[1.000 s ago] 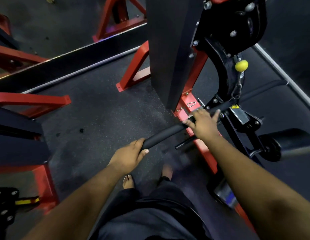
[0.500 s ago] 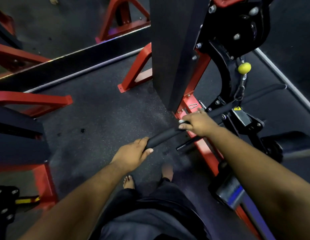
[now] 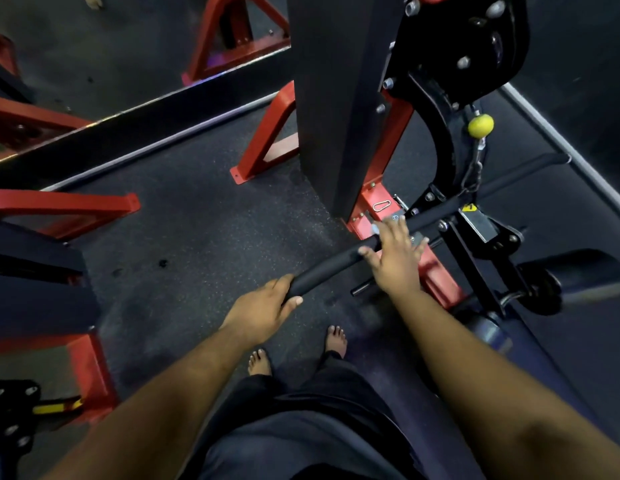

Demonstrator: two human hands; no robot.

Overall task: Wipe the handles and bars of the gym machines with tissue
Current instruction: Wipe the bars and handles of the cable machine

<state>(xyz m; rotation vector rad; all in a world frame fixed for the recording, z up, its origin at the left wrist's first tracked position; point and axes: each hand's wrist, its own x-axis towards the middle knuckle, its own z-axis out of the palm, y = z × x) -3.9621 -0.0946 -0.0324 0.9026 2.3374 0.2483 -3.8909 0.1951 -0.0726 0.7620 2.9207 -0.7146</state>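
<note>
Left hand [image 3: 263,311] clenched round the near end of the long black padded bar [image 3: 331,268], right hand [image 3: 396,259] spread flat on its middle, pale tissue [image 3: 375,229] peeking at the fingertips

A: What else is down there?

B: Dark speckled rubber floor [image 3: 204,230], red steel frame legs [image 3: 267,140] bolted to it, more red frames [image 3: 62,206] off to the left.

A: And that yellow thing?

B: A little yellow ball [image 3: 480,125] on the cable, under a black pulley housing [image 3: 474,46]. Bare feet [image 3: 260,362], dark pants [image 3: 301,427].
</note>
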